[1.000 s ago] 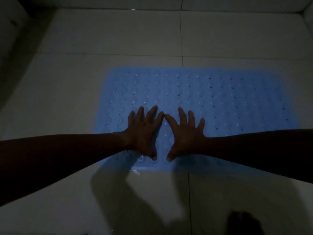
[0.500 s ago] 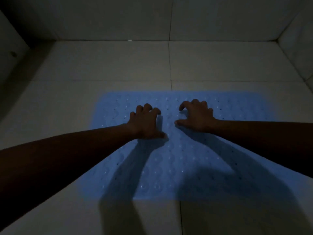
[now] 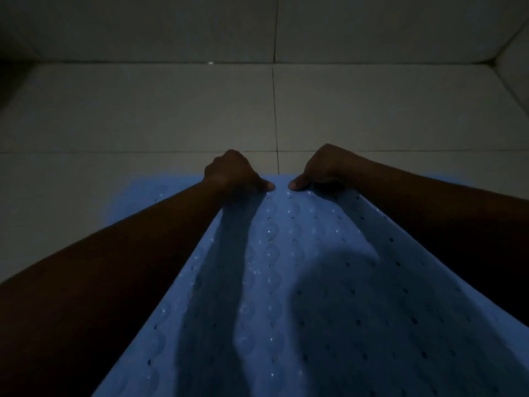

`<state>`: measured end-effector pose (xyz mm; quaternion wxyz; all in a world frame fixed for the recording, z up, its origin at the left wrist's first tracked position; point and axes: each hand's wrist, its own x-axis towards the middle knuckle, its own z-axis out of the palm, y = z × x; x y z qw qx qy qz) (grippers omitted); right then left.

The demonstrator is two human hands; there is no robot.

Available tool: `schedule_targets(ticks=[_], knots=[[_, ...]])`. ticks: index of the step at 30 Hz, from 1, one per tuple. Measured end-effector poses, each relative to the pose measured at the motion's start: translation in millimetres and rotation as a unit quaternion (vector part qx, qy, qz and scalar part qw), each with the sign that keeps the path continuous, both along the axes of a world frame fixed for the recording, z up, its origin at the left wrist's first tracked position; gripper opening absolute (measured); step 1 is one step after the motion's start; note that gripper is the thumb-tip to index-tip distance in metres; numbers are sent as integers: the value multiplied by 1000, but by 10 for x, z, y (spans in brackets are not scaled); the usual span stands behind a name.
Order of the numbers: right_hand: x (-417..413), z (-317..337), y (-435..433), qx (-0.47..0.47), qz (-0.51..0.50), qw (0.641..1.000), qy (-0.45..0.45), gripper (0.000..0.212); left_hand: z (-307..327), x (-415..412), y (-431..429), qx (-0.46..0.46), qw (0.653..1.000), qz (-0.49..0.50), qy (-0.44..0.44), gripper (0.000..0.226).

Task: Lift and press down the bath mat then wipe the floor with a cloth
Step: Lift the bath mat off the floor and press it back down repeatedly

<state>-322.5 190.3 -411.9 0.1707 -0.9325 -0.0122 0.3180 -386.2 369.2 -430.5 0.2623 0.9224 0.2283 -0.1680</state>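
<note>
The blue mat (image 3: 300, 282), dotted with small holes and bumps, stretches below both hands. The left hand (image 3: 233, 174) and right hand (image 3: 323, 169) are closed on its far edge, thumbs on top.

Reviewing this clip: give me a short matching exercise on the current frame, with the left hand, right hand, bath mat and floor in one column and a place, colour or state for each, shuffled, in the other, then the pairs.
Things:
1. left hand
2. right hand
3. bath mat
4. floor

Descriptions:
A. pale tiles with dark grout lines
B. blue, dotted with small holes and round bumps
C. closed on the mat's far edge, left of the grout line
D. closed on the mat's far edge, right of the grout line

Pairs: 1-C, 2-D, 3-B, 4-A
</note>
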Motion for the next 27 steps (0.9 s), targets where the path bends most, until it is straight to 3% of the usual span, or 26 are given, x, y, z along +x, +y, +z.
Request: schedule_targets(ticks=[7,13,18,27], knots=[[-114,101,46,11,3,1000,-2,58,32,-86,-67,-6,1000,13,-3,62],[-405,170,-102,38,116,992,-25,59,231,-319,-81,-103,994,-16,9,45],[-466,109,-135,40,118,991,-51,42,170,-381,-92,-93,995,-31,-31,38],[-397,47,17,-47,112,992,-32,75,191,-367,-200,1,995,-88,-46,38]])
